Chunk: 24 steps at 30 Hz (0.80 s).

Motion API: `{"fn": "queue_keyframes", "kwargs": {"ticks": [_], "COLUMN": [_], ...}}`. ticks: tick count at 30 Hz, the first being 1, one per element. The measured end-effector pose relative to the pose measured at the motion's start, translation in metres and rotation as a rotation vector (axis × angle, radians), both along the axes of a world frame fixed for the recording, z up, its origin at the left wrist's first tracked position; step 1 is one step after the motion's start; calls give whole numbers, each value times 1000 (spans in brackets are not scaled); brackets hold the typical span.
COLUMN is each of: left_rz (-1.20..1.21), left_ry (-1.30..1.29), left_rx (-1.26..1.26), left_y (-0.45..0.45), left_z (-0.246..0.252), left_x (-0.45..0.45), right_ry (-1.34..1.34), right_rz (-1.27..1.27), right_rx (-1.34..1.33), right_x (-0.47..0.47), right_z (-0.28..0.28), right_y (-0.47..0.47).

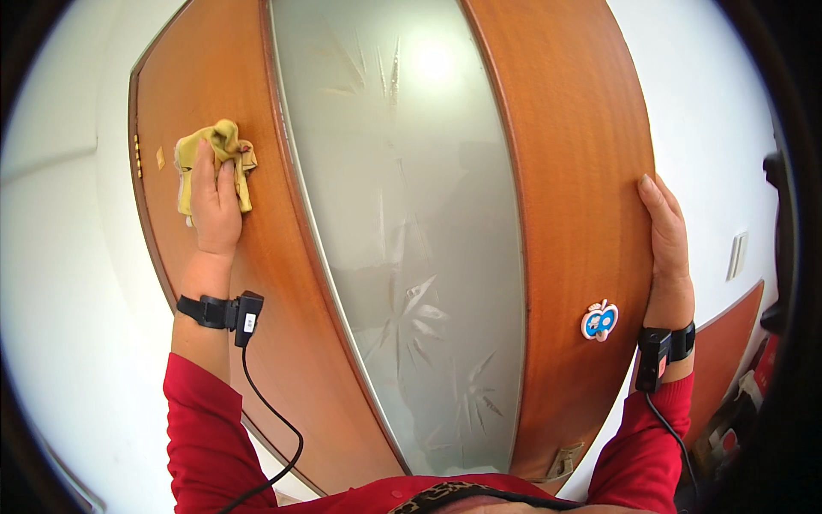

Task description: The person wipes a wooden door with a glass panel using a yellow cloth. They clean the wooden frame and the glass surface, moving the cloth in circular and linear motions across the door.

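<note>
A wooden door [578, 160] with a long frosted glass panel [398, 193] fills the middle of the view. On its left wooden part, my left hand [215, 209] presses a crumpled yellow cloth [187, 154] flat against the surface, fingers stretched over it. At the other side, my right hand [668, 225] grips the door's right edge, thumb on the front face and the other fingers mostly hidden behind. Leaf shapes are worked into the glass. Below my right hand, an apple-shaped blue and white hook [600, 320] is fixed to the wood.
A brass hinge [138, 156] sits on the door's left edge, beside a small tan patch [160, 158]. A metal door handle [565, 460] is low on the right. The white wall at right carries a switch plate [737, 256]. Black cables [289, 424] hang from both wrist devices.
</note>
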<state>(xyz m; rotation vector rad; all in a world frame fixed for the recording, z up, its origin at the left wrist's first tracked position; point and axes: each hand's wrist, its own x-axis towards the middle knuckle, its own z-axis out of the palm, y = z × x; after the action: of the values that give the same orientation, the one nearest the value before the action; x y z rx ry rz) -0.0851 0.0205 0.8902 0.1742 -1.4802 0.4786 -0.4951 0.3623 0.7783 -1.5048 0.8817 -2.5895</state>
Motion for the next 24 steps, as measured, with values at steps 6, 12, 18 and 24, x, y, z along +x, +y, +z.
{"fn": "queue_keyframes", "kwargs": {"ticks": [6, 12, 18, 24], "left_rz": [-572, -617, -108, -115], "left_ry": [122, 80, -586, -889], "left_rx": [193, 680, 224, 52], "left_y": [6, 38, 96, 152], "left_z": [-44, -94, -137, -162], "left_x": [11, 53, 53, 20], "right_ry": [18, 11, 54, 68], "right_rz": [17, 51, 43, 41], "right_rx": [-11, -7, 11, 23], "right_x": [2, -2, -7, -8], "right_z": [-1, -2, -3, -4], "right_y": [0, 0, 1, 2]}}
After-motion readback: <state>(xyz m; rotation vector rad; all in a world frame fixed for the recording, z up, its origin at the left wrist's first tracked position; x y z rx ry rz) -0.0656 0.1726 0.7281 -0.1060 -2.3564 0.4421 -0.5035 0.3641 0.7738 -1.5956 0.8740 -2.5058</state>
